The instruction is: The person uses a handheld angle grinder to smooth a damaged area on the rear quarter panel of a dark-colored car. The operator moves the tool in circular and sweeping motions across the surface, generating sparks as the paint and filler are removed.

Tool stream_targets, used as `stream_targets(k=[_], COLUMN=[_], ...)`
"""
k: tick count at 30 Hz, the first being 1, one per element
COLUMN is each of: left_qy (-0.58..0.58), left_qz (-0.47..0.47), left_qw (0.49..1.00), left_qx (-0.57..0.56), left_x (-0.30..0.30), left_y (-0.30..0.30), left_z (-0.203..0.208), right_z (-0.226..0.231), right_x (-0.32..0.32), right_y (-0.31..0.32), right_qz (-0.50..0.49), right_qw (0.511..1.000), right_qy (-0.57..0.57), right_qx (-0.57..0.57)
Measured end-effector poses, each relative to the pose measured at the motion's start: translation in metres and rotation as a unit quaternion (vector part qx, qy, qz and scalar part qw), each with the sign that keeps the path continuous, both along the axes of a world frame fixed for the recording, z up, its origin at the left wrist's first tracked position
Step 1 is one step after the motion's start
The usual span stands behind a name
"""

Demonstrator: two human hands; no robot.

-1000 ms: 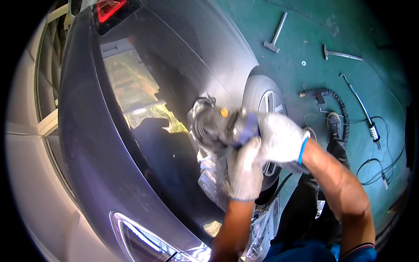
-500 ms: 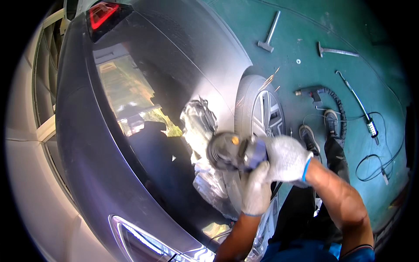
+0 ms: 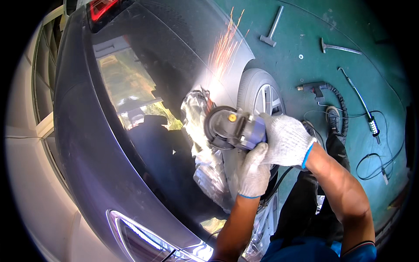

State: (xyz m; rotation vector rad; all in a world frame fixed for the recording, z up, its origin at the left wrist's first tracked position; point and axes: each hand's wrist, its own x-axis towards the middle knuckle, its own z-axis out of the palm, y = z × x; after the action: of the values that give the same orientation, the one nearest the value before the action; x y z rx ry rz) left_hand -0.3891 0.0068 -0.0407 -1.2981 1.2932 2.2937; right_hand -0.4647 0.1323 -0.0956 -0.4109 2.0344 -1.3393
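Left hand and right hand, in ribbed knit gloves, are clamped round a blue-and-dark grinder. Its round head overlaps a crinkled, shiny bare-metal patch on the smooth dark car; orange sparks streak off. Beyond, a steel hammer lies on green floor.

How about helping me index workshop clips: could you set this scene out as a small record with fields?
Left hand: white glove, gripping the grinder
Right hand: white glove, gripping the grinder, to the right of the left hand
Tool: blue and black grinder
Work area: rough silvery patch on a dark car, beside a wheel
Sparks: orange, streaming toward the picture's top
Contact point: hidden under the grinder
Floor: green, with two hammers and a hooked rod
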Motion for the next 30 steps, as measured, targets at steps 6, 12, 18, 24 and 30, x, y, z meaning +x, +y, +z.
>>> stream_targets(k=[6,12,18,24,30], left_qy=[-0.003,0.021,-0.019,-0.075,-0.027], left_qz=[-0.011,-0.014,0.008,0.024,-0.038], left_qw=[0.999,1.0,1.0,0.996,0.998], left_qx=[-0.039,-0.006,-0.01,-0.033,-0.044], left_x=[0.002,-0.006,0.028,0.074,0.035], left_y=[0.015,0.007,0.016,0.004,0.014], left_z=[0.0,-0.008,-0.002,0.014,0.027], right_z=[-0.001,0.003,0.003,0.012,0.011], right_x=[0.009,-0.004,0.026,0.056,0.048], right_y=[0.007,0.009,0.014,0.012,0.004], right_qz=[-0.006,-0.002,-0.003,0.041,-0.013], right_qw=[1.0,1.0,0.998,0.995,0.997], right_qy=[-0.028,-0.022,-0.062,-0.084,-0.074], right_qx=[-0.002,0.015,-0.002,-0.034,-0.03])
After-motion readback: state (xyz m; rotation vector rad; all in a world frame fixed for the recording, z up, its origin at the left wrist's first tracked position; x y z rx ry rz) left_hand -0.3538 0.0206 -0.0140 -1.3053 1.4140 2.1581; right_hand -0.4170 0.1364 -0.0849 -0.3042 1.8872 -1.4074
